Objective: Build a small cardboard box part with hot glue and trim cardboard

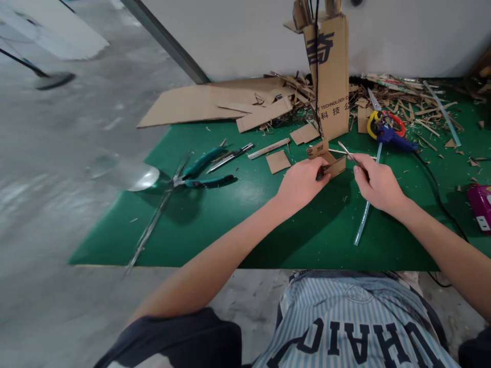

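My left hand (304,180) is closed on a small folded cardboard piece (336,167), pinching its near side above the green table. A printed flap stands up at the back of the piece. My right hand (378,181) is closed around a slim, pointed metal tool (346,150), whose exact kind I cannot make out. Its tip points up and left, just to the right of the cardboard. A blue glue gun (395,138) lies beyond my right hand, and a clear glue stick (362,224) runs beneath that hand. Flat cardboard squares (278,161) lie near my left hand.
Green-handled pliers (203,171) and a utility knife (230,157) lie at left, beside a clear bottle (143,178). A tall cardboard structure (333,76) stands at the back amid cardboard scraps (406,97). A black cable (441,191) crosses the right side near a purple box (479,207).
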A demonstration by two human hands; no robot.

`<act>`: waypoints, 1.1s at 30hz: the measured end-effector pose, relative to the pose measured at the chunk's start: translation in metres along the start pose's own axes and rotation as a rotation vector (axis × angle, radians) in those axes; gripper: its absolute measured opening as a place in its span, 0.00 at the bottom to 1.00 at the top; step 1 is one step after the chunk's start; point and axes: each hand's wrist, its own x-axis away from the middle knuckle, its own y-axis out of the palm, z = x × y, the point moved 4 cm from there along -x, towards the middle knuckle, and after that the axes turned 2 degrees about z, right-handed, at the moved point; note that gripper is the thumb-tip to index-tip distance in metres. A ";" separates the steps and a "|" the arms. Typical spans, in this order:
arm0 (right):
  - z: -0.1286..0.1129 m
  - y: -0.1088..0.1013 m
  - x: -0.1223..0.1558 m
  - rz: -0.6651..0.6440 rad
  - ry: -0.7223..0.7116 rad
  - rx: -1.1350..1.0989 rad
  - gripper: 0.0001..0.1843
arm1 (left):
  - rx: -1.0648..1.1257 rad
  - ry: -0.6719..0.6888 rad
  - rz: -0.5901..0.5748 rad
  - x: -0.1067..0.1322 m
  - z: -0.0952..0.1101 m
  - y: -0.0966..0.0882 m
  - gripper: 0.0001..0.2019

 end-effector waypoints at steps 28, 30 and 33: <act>0.000 0.019 0.021 -0.001 -0.292 0.455 0.24 | 0.273 0.059 0.179 0.002 -0.007 0.016 0.09; 0.000 0.019 0.021 -0.009 -0.292 0.464 0.24 | 0.267 0.053 0.174 0.002 -0.007 0.016 0.10; -0.001 0.019 0.021 -0.003 -0.304 0.475 0.24 | 0.262 0.055 0.161 0.002 -0.006 0.016 0.09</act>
